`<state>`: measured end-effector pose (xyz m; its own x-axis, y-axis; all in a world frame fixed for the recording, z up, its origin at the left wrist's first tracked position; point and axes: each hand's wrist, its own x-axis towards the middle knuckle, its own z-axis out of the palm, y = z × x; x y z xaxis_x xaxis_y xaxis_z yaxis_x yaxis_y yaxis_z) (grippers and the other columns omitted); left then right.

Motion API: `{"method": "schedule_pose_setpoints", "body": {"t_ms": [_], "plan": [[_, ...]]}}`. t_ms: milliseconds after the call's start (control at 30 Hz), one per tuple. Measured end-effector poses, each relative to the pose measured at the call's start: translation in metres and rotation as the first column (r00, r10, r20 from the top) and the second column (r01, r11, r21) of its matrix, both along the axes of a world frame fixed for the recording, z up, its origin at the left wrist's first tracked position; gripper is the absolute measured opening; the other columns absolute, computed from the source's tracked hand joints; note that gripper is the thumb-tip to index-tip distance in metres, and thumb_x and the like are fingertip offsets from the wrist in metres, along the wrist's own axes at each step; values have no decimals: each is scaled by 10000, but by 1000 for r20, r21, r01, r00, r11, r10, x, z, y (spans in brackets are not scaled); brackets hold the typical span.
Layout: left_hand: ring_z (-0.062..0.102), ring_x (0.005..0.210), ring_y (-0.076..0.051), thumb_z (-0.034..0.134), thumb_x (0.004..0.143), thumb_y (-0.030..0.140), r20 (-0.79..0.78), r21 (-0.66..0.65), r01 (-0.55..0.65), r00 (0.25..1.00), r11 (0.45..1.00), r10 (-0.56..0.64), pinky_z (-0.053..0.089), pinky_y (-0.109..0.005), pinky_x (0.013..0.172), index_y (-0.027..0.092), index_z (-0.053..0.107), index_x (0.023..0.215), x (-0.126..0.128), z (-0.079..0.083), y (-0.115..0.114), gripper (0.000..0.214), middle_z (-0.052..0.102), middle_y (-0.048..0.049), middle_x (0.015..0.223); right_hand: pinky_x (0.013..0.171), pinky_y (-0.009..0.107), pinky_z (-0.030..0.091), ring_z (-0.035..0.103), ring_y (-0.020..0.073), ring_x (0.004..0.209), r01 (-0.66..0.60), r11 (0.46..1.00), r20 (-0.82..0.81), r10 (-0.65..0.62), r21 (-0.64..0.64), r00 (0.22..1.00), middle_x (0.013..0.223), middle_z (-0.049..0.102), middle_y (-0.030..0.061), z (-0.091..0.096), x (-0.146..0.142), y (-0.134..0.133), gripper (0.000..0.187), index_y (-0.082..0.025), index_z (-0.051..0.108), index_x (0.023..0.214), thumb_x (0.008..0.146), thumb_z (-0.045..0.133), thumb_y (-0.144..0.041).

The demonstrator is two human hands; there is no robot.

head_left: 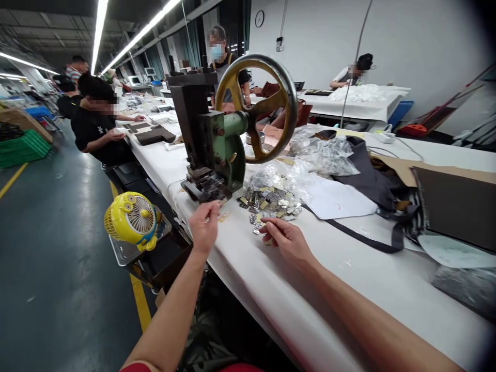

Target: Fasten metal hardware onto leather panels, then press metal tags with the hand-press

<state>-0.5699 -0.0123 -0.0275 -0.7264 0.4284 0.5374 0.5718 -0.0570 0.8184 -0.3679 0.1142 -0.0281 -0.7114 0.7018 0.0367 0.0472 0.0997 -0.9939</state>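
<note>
Working beside small metal pieces heaped on a white table, just right of a press; curling the right hand at their near edge with fingers half open, pinching the left hand's fingertips together near the press, with any hold impossible to tell; leaving many pieces loose, with number done unclear

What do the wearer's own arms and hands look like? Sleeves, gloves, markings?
Left hand and right hand are ungloved; fingers uncovered. Both forearms are bare, with no watch or cable visible. A red sleeve edge shows on the left arm; the right sleeve is out of frame.
</note>
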Motion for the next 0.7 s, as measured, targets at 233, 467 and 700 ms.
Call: {"method": "schedule_pose_setpoints", "body": {"t_ms": [233,467,700], "plan": [[690,982,-220,572,994,368,-392,33,-294,875,955,283,546,-395,947,212,765,1052,-114,8,-9,254,764,-78,1017,660,331,566,677,217,709,-56,992,144,40,109,989,874,741,100,-7,-3,7,592,-195,769,1070,850,633,-727],[664,995,-208,517,1020,366,-384,-17,-292,885,956,264,527,-357,941,208,714,968,-117,-12,-1,258,737,-77,1000,690,320,568,664,209,726,-92,987,172,69,134,983,859,729,89,-10,-2,9,525,-194,771,1069,897,621,-667],[626,1126,-225,500,1029,363,-404,-113,-119,912,986,64,485,-399,1040,226,733,1132,-119,-12,-4,289,717,-88,1145,694,323,568,666,208,727,-116,979,193,83,165,978,855,729,81,-7,-1,9,491,-200,771,1056,913,609,-641]]}}
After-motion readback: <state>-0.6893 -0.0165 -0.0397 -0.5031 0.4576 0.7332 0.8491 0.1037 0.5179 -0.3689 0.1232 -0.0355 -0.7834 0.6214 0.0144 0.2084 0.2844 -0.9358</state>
